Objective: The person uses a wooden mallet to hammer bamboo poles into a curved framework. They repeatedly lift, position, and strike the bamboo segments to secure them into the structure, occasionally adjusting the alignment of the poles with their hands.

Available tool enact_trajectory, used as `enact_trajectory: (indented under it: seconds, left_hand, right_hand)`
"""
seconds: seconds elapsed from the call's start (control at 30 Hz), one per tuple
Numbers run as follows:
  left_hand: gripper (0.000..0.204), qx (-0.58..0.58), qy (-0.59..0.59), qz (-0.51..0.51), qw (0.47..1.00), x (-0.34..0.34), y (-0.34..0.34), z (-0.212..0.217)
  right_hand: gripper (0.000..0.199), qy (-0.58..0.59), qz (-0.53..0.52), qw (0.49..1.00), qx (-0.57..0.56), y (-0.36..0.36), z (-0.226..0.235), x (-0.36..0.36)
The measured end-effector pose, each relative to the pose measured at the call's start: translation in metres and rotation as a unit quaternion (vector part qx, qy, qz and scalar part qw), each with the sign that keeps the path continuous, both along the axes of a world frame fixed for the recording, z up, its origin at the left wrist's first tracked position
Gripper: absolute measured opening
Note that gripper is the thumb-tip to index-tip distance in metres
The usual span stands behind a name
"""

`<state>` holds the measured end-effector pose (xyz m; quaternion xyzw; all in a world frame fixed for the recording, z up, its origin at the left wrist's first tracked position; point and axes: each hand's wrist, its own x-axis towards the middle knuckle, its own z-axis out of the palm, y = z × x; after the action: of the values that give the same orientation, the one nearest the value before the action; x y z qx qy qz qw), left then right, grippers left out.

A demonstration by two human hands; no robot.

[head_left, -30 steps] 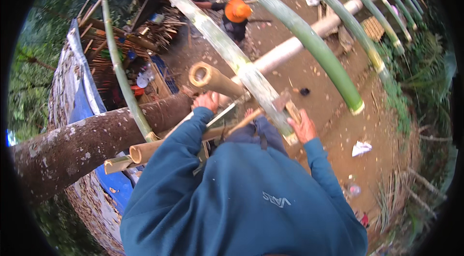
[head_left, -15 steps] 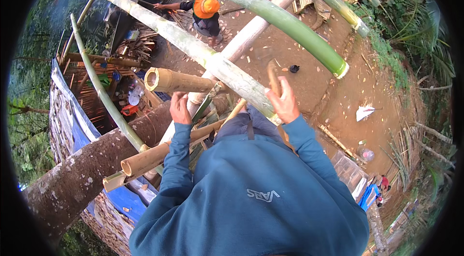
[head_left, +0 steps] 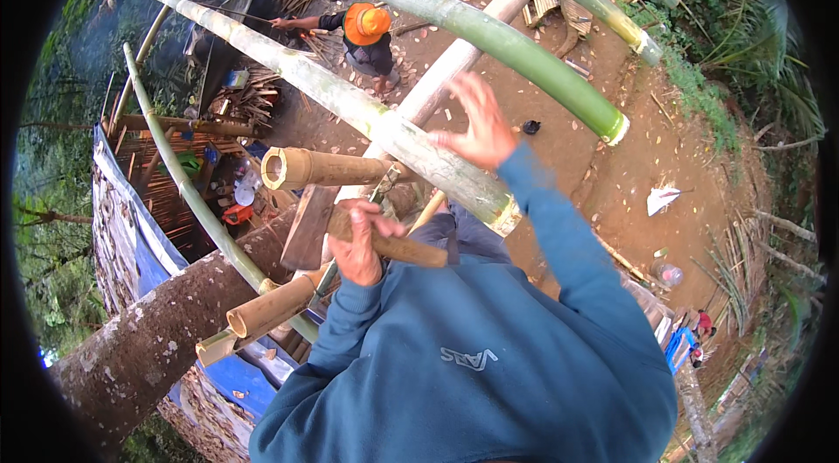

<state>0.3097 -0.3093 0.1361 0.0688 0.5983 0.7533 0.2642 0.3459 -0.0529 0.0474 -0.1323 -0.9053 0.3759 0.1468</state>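
My left hand (head_left: 357, 249) is wrapped about a wooden-handled tool (head_left: 415, 252) with a broad, flat, dark brown head, whose exact kind I cannot make out. The tool lies crosswise in front of my body, beneath a short tan bamboo tube (head_left: 328, 169). With fingers spread and nothing in them, my right hand (head_left: 482, 133) is raised beside a thick pale-green bamboo pole (head_left: 323, 85), near its cut end. Whether its fingertips touch the pole I cannot tell. Another cut bamboo tube (head_left: 271, 306) sticks out left of my left forearm.
A pale round beam (head_left: 454, 61) crosses under the poles, and a green bamboo pole (head_left: 507, 31) curves beyond. A mottled trunk (head_left: 157, 332) runs at lower left. Far below on the ground, a person in an orange hat (head_left: 367, 26) holds a long thin rod.
The wooden-handled tool has passed from my right hand to my left. My right hand has opened and moved up and left; my left hand has come down and right.
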Motion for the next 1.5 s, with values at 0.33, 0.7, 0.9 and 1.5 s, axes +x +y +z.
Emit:
enact_trajectory:
  seconds: [0.33, 0.7, 0.9, 1.5]
  left_hand:
    - [0.027, -0.182, 0.179, 0.054, 0.965, -0.029, -0.064, 0.015]
    - [0.032, -0.398, 0.182, 0.12, 0.891, -0.019, -0.152, -0.089]
    - [0.038, -0.454, 0.193, 0.085, 0.865, -0.012, -0.153, -0.094]
    - [0.033, -0.516, 0.236, 0.096, 0.818, -0.051, -0.054, -0.136]
  right_hand:
    - [0.133, -0.343, 0.102, 0.906, 0.228, 0.035, -0.089, -0.125]
    - [0.135, -0.412, 0.097, 0.876, 0.231, 0.038, -0.087, -0.13]
    - [0.133, -0.397, 0.093, 0.883, 0.232, 0.036, -0.089, -0.128]
    - [0.132, -0.374, 0.103, 0.896, 0.215, 0.057, -0.088, -0.131]
